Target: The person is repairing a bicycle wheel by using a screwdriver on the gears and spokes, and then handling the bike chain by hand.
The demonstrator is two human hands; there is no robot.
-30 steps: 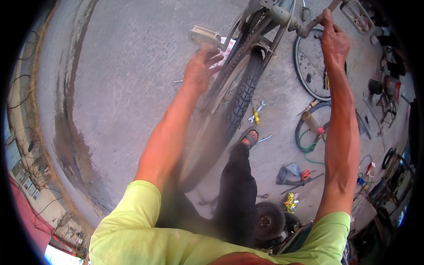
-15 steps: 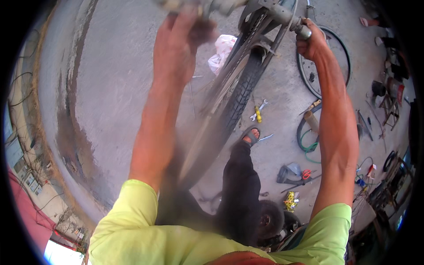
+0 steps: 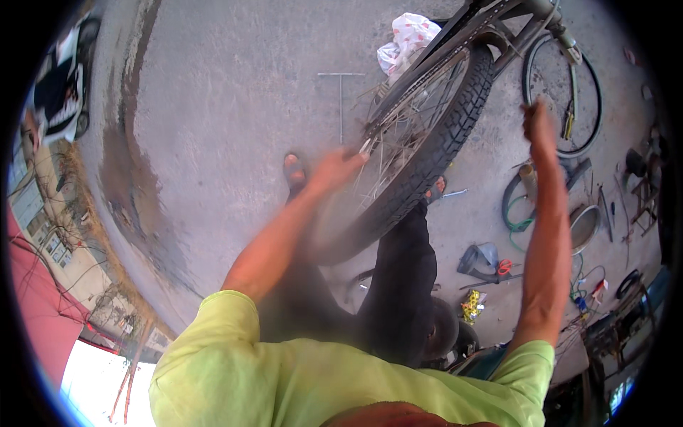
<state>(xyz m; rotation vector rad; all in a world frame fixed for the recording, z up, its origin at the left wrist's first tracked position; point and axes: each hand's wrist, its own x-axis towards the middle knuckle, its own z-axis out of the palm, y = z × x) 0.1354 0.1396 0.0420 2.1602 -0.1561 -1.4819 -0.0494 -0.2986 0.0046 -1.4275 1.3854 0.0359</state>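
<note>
A bicycle wheel with a knobbly black tyre [image 3: 460, 128] slants between my legs, its near end smeared by motion. A dark chain guard with a row of holes [image 3: 420, 67] runs along its left side. My left hand [image 3: 336, 172] reaches to the spokes [image 3: 388, 160] and the guard's near end; blur hides whether its fingers grip anything. On the right, my right hand [image 3: 541, 132] is raised, apart from the bicycle frame [image 3: 523, 32], its fingers blurred. A grey cylindrical part [image 3: 565, 41] sticks out from the frame beyond it.
A T-shaped wrench [image 3: 341, 107] and a white plastic bag [image 3: 413, 39] lie left of the wheel. Rightward are a loose tyre [image 3: 527, 78], a round pan [image 3: 585, 229], red-handled scissors [image 3: 504, 267] and a yellow packet [image 3: 472, 306]. A spanner [image 3: 455, 193] lies near my foot.
Both hands have left the parts at the top of the bicycle. My left hand has come down to the wheel's side, my right hand nearer me. The bicycle appears farther right in view.
</note>
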